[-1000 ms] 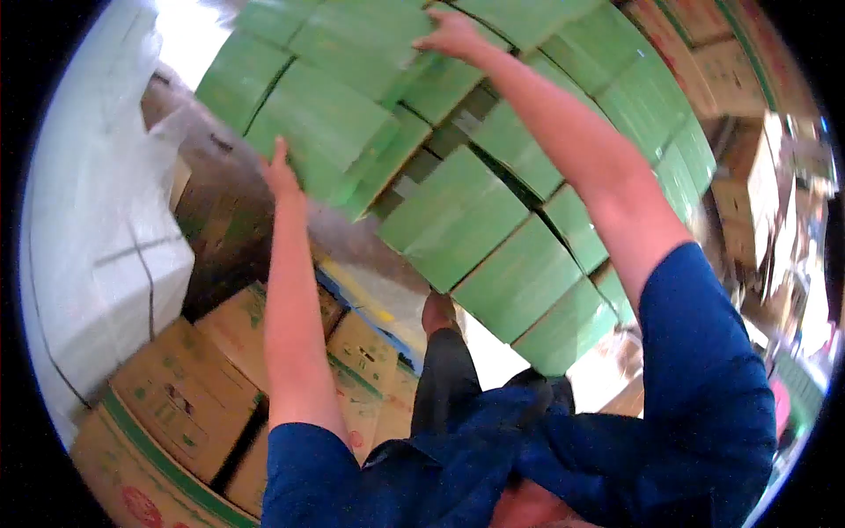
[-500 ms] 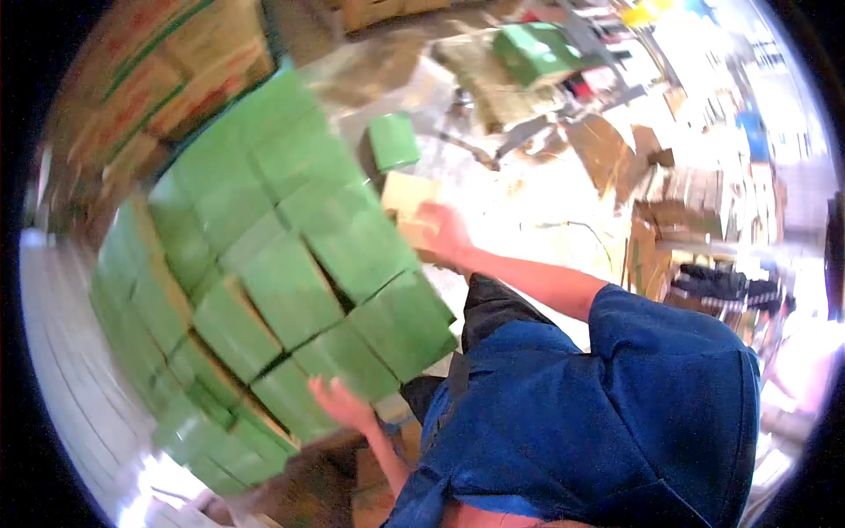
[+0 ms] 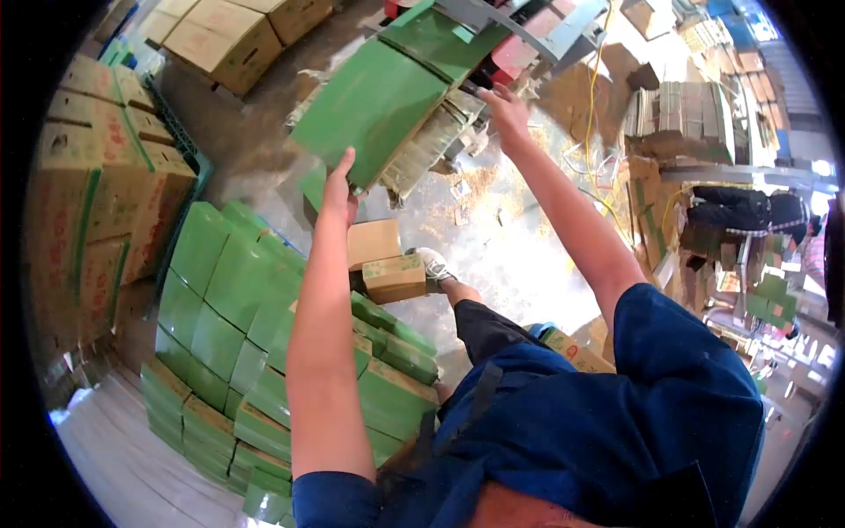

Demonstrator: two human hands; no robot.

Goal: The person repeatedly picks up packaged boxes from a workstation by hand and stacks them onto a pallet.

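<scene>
A large green box lies tilted at the upper middle, in front of a grey and red metal frame. My left hand is at its lower corner, with the thumb up along the green face and the other fingers mostly hidden. Beside the box's right end is my right hand, its fingers spread, with no clear grip visible. Below my left forearm stands a stack of green boxes. Two small brown cartons sit on the floor by my shoe.
Brown printed cartons are stacked at the left, and more cartons stand at the upper left. A yellow cable runs over the littered floor. Flattened cardboard is piled at the right. Another person is at the far right.
The view has swung away from the green stack towards the metal frame. Both my hands, earlier over or beside the stack, are now stretched out at the separate green box.
</scene>
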